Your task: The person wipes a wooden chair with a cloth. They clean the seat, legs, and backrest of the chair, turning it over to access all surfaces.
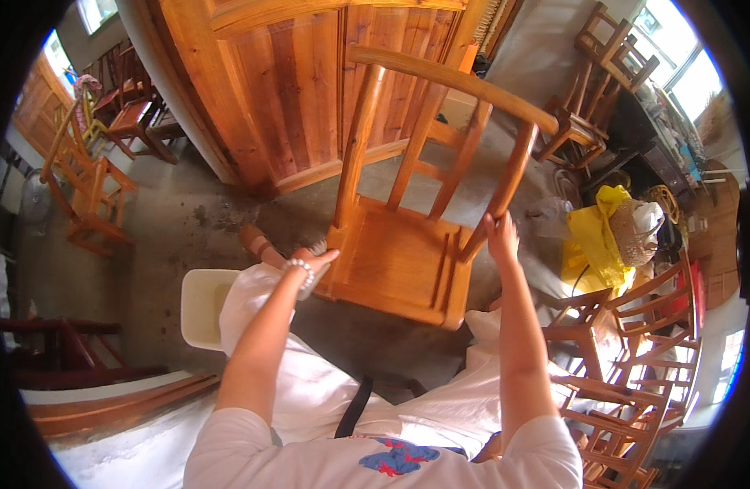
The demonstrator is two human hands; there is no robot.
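Note:
A wooden chair [399, 260] stands before me, its seat towards me and its curved top rail away. My right hand [503, 239] grips the chair's right-hand upright, low down near the seat. At the seat's left edge is my left hand [314, 261], a beaded bracelet on its wrist. It holds a greyish cloth [309, 288] against the chair's side; part of the cloth shows above the fingers and part below. The chair's legs are mostly hidden under the seat.
A pale plastic bin [202, 308] stands beside my left knee. Behind the chair is a panelled wooden door [283, 91]. More wooden chairs stand at left [94, 195] and stacked at right [619, 422]. A yellow bag [595, 238] and a woven basket [639, 235] lie at right.

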